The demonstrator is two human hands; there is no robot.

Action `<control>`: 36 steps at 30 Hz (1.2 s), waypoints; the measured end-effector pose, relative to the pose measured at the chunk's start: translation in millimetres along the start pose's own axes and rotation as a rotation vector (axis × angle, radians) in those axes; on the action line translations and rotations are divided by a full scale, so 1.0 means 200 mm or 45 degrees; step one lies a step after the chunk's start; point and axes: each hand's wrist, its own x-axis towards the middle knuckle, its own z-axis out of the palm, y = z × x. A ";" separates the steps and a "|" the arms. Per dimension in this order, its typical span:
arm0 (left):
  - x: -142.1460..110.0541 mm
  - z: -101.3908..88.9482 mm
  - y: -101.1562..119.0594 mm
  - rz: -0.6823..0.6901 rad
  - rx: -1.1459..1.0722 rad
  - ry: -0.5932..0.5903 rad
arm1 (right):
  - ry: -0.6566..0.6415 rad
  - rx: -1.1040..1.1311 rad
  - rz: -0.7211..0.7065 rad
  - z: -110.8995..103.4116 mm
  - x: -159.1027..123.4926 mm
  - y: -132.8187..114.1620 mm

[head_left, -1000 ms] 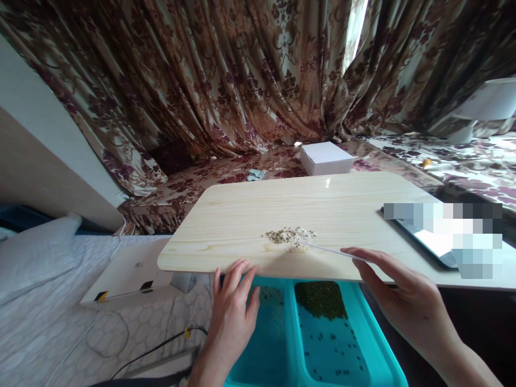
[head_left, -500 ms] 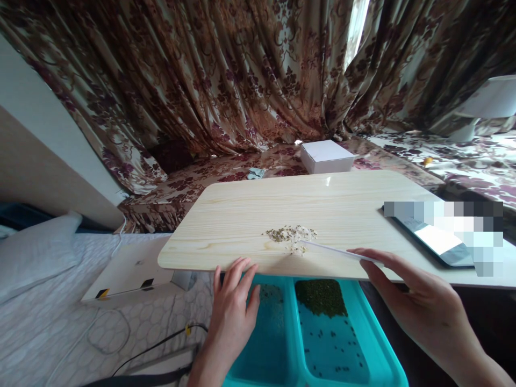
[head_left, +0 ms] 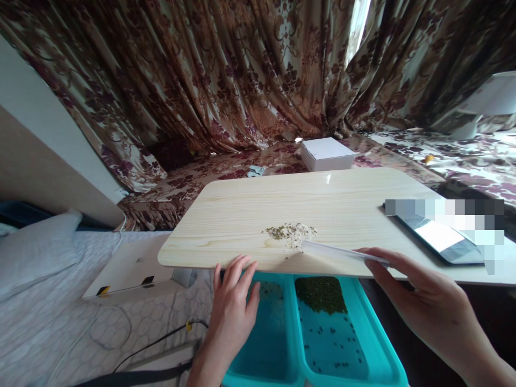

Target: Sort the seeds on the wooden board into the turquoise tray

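Note:
My right hand point(head_left: 431, 301) pinches one end of a thin, flat white strip point(head_left: 341, 252) between thumb and fingers. The strip's far end touches a small spread of mixed grains point(head_left: 290, 233), brownish-green on the left and pale on the right. They lie on a light wood-grain table point(head_left: 250, 201). My left hand point(head_left: 234, 309) rests its spread fingertips on the table's near edge, holding nothing. Below that edge sits a turquoise two-part tray point(head_left: 387, 344). Its right compartment has a heap of small green beans point(head_left: 322, 294) and scattered ones; a few pale bits lie in the left.
A dark-framed tablet-like device point(head_left: 437, 236), partly pixelated, lies at the table's right. Behind the table stands a white box point(head_left: 328, 156) by a pale blue cloth point(head_left: 255, 171). At left, a white carton point(head_left: 129, 269) and a cable point(head_left: 161, 341) lie on a quilted bed.
The strip has turned so more of its flat face shows, and its tip is among the pale grains, which have shifted slightly. My left hand stays at the edge.

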 end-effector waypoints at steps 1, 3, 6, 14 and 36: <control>0.00 0.00 0.00 -0.001 0.001 -0.003 | -0.011 0.006 0.010 0.00 0.00 0.00; 0.00 0.00 0.00 -0.001 0.002 -0.010 | -0.035 0.013 0.036 -0.01 0.00 0.00; 0.00 -0.01 0.00 -0.004 0.007 -0.017 | -0.053 0.000 0.087 -0.03 0.00 -0.01; 0.00 0.00 0.00 -0.001 0.021 -0.014 | -0.054 0.034 0.171 -0.02 0.01 0.02; 0.00 -0.01 0.00 0.000 0.002 -0.024 | -0.212 0.179 0.371 -0.03 0.13 0.07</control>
